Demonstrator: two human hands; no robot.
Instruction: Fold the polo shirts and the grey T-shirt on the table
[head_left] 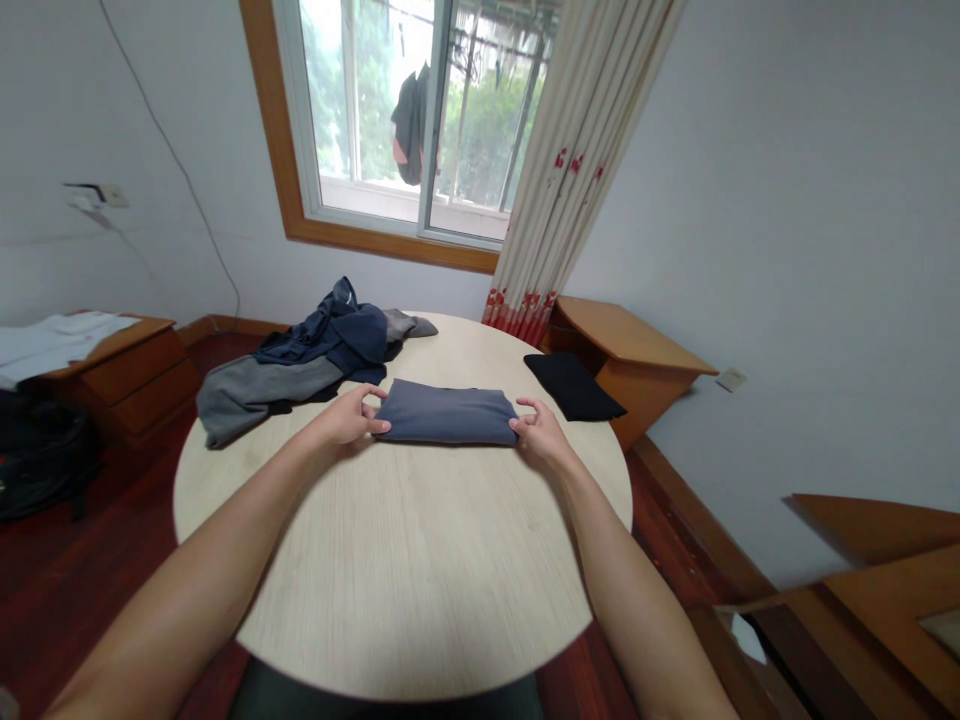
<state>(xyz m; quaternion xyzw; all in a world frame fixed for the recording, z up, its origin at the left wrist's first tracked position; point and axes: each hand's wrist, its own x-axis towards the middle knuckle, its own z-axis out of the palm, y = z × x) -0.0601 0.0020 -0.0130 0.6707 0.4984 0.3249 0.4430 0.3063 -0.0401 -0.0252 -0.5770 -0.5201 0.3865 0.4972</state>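
My left hand (351, 415) and right hand (543, 434) pinch folded cloth (448, 414) at nine and three o'clock, likely keeping it flat.

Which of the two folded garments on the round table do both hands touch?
The blue-grey folded garment: the left hand and the right hand touch its opposite ends. The black folded garment, to its right, lies untouched.

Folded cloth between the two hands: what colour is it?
The folded cloth is plain blue-grey, best seen in the head view.
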